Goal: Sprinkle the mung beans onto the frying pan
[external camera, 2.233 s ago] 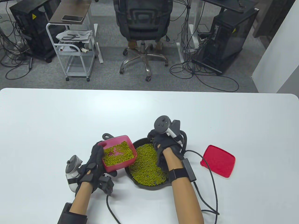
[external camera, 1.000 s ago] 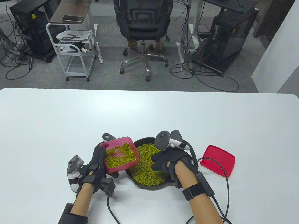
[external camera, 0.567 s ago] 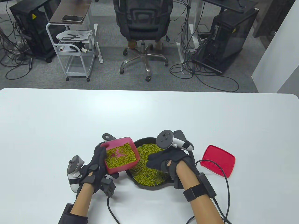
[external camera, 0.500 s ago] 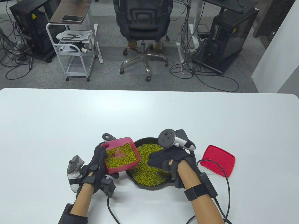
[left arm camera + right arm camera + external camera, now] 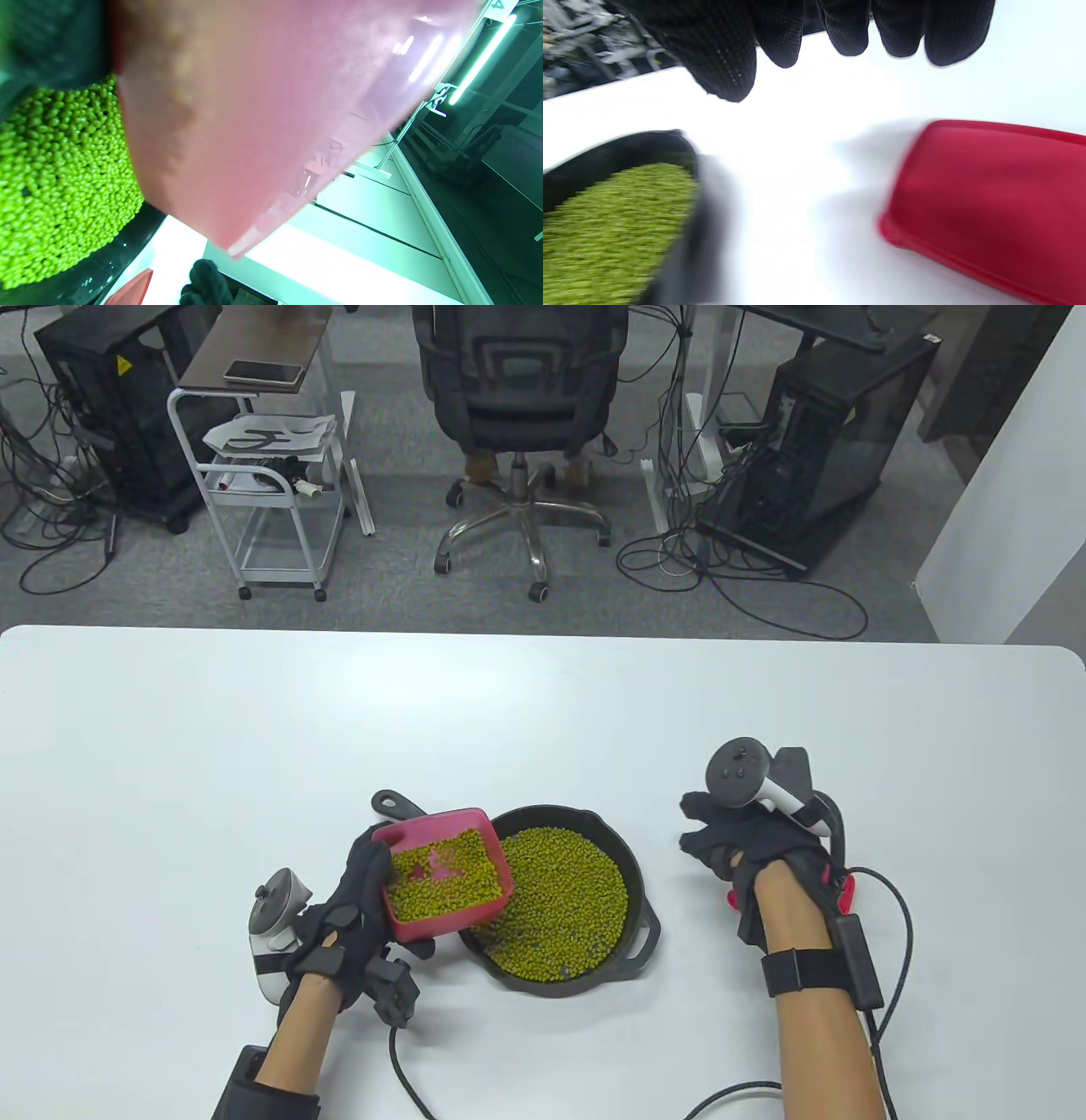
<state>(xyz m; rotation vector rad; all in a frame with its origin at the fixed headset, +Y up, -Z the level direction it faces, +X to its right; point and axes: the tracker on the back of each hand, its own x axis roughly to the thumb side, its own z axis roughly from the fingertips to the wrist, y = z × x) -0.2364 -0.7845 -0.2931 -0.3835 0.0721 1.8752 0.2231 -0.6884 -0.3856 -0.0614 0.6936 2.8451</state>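
Observation:
A black frying pan (image 5: 646, 912) sits on the white table, its floor covered with green mung beans (image 5: 560, 899). My left hand (image 5: 356, 899) grips a red box (image 5: 445, 933) part full of beans, held tilted over the pan's left rim. In the left wrist view the box's underside (image 5: 263, 110) fills the frame, with the beans in the pan (image 5: 55, 190) at left. My right hand (image 5: 730, 840) hovers open and empty above the table right of the pan, over the red lid (image 5: 992, 199). In the right wrist view its fingertips (image 5: 729, 63) hang above the table and the pan (image 5: 683, 220) lies at lower left.
The pan's long handle (image 5: 392, 803) points back-left behind the red box. The red lid is mostly hidden under my right hand in the table view, only an edge (image 5: 844, 892) showing. Glove cables (image 5: 899, 933) trail toward the table's front edge.
My right hand has left the pan and moved right, above the red lid. The beans in the pan now lie uncovered. My left hand still holds the red box in about the same place.

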